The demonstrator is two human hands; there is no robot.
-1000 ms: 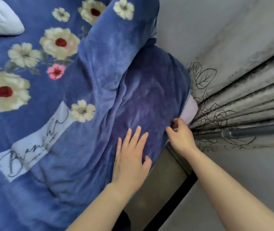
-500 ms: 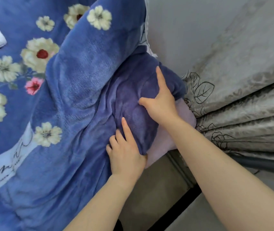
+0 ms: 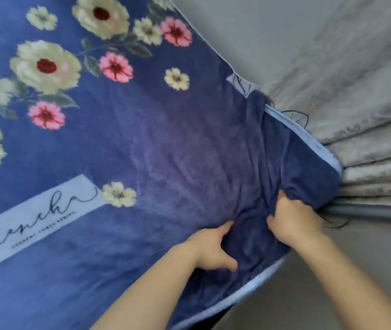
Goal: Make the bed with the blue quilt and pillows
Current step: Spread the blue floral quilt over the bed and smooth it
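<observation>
The blue quilt [image 3: 156,148], printed with cream and pink flowers and a pale script label, lies spread flat over the bed and fills the left and centre of the view. Its corner at the right is bunched into folds. My left hand [image 3: 210,248] grips a fold of the quilt near the bed's front edge. My right hand [image 3: 294,217] clutches the bunched corner just to the right of it. The quilt's pale blue border runs along the right and lower edges. No pillow is in view.
A grey patterned curtain [image 3: 356,110] hangs in folds right against the bed's corner. A plain grey wall [image 3: 249,27] runs behind the bed's far side. Grey floor [image 3: 368,248] shows at the lower right.
The rolled-over quilt fold has been spread flat across the bed. Both hands moved from pressing on the fabric to gripping the corner, which now covers the pale sheet.
</observation>
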